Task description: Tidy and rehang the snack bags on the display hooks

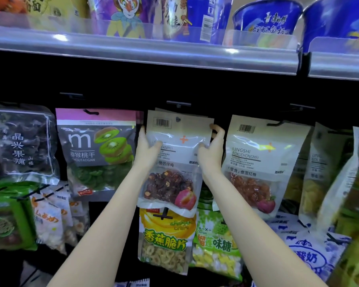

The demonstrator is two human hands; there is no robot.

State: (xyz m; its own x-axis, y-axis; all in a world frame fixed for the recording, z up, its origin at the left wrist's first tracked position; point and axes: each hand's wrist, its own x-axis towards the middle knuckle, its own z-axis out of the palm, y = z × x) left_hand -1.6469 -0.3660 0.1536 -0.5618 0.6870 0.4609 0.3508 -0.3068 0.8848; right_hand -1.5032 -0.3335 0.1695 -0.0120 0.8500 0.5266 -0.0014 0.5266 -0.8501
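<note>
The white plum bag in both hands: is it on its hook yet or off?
Cannot tell. The white plum bag is gripped at its edges by left hand and right hand, hang hole just below the hook.

Two hands [147, 150] – one kiwi bag [95, 154], two blue noodle cups [267, 19], two white plum bags [174, 162].

Single head-worn wide-angle view, close to the display, facing it straight on. Level with the hook row [178, 104]; shelf edge [145, 50] runs across the top. Both forearms enter from the bottom. Frame edges curve and blur
</note>
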